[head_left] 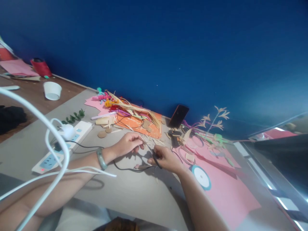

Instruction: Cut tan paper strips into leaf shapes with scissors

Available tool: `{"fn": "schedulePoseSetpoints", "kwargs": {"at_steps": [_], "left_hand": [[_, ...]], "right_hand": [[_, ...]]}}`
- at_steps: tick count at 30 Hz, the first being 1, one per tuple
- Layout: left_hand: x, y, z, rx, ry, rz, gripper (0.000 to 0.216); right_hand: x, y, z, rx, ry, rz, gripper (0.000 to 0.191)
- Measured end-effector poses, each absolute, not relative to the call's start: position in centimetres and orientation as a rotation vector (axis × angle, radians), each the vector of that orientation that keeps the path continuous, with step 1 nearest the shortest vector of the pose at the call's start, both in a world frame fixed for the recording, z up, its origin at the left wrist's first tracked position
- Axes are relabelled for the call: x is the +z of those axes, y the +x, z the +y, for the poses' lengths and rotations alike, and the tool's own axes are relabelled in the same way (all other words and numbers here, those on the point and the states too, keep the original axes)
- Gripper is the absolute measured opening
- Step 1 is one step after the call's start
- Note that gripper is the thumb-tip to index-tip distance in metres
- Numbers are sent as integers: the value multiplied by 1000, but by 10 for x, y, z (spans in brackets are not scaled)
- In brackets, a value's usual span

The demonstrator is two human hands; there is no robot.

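My right hand is wrapped round a pair of scissors with dark handles, the blades pointing up and left. Just to the left, my left hand has thumb and fingers pinched together close to the blade tips. Whatever lies in that pinch is too small to make out. A green bangle circles the left wrist. Beneath both hands a black cable runs over the grey tabletop. Pale scraps are scattered just beyond the fingers.
Behind my hands, pale dried strips lie over orange sheets. A phone leans near the blue wall. At left are a power strip, a white cord and a white cup. Pink paper and a tape roll lie right.
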State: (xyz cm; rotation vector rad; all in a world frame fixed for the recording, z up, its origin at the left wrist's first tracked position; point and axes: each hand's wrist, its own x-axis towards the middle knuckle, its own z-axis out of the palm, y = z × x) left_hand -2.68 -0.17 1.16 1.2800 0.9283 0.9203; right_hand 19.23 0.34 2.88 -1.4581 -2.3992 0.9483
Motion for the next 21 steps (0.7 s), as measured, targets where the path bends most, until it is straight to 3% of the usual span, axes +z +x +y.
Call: {"fn": "schedulePoseSetpoints", "kwargs": {"at_steps": [12, 21], "left_hand": [[5, -27, -2, 856, 1317, 938, 27], [13, -26, -3, 887, 1287, 915, 26]], "right_hand": [[23, 199, 7, 984, -1456, -2364, 42], [21, 199, 8, 758, -1536, -2400, 43]]}}
